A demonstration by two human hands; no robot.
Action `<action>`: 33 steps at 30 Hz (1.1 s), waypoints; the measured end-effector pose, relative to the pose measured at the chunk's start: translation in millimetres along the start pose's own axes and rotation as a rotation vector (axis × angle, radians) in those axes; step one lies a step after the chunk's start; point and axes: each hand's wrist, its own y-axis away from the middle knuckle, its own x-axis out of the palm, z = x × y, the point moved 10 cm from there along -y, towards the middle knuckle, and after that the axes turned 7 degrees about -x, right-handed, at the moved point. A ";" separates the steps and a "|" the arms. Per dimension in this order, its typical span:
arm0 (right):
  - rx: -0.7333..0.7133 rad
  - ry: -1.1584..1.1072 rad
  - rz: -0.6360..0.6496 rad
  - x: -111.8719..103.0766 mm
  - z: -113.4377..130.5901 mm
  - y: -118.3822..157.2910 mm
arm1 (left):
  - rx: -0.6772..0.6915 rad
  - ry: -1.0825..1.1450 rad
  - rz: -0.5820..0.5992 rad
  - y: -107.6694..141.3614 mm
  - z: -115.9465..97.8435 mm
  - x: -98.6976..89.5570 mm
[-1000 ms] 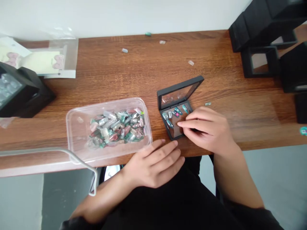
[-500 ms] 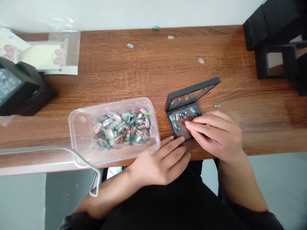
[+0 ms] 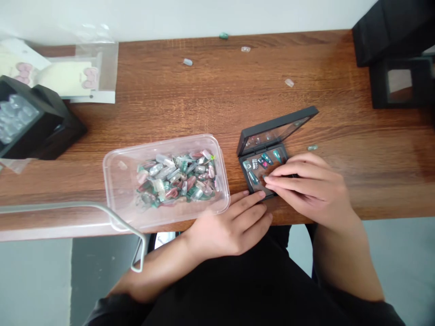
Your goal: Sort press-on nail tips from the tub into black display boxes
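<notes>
A small black case (image 3: pixel 243 170) lies on the wooden table with its clear-windowed lid (image 3: pixel 279 128) raised. Several decorated teal and silver nail tips (image 3: pixel 267 158) rest inside it. My right hand (image 3: pixel 307 188) is over the case's right part, thumb and fingertips pinched on a small teal nail tip (image 3: pixel 264 178), mostly hidden. My left hand (image 3: pixel 234 226) lies at the near edge of the case, fingers extended, fingertips touching its near left corner. Left of the case stands a clear plastic tub (image 3: pixel 113 181) holding a heap of mixed nail tips (image 3: pixel 176 179).
Loose nail tips (image 3: pixel 289 83) are scattered toward the wall, one (image 3: pixel 312 147) right of the case. Black boxes stand at the left (image 3: pixel 57 122) and far right (image 3: pixel 377 81). Packaged cards (image 3: pixel 73 79) lie back left. A grey metal rod (image 3: pixel 78 205) crosses the front left.
The whole view has shifted slightly. A teal tip now shows at my right fingertips, while both hands keep nearly the same places at the case.
</notes>
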 end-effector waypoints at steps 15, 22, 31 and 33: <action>0.036 0.049 -0.029 5.6 -3.4 -2.3 | 0.012 0.038 -0.017 0.4 0.0 -1.3; 0.013 0.078 -0.029 4.6 -0.5 -4.8 | 0.004 0.056 -0.007 1.1 0.4 -1.1; -0.004 0.063 -0.010 7.2 0.7 -1.4 | -0.005 0.041 -0.026 -1.4 1.5 -3.3; -0.001 0.065 -0.009 7.7 0.3 -1.0 | -0.011 0.039 -0.025 -0.9 1.8 -2.6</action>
